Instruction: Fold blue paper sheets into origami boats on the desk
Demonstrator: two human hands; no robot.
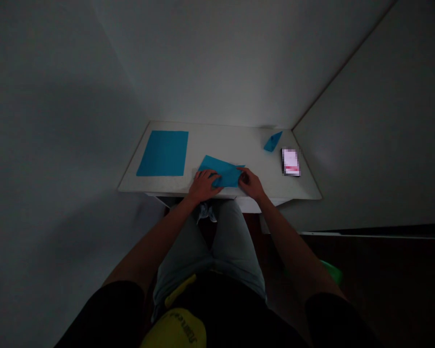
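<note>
A folded sheet of blue paper lies at a slant near the front edge of the white table. My left hand rests flat on its left part, fingers spread over the paper. At the paper's right end, my right hand has its thumb and fingers closed on the edge by a corner. The curled fingers hide part of that edge.
A flat blue sheet lies on the left of the white table. Toward the back right stands a small folded blue paper shape, with a lit phone beside it. Walls enclose the table.
</note>
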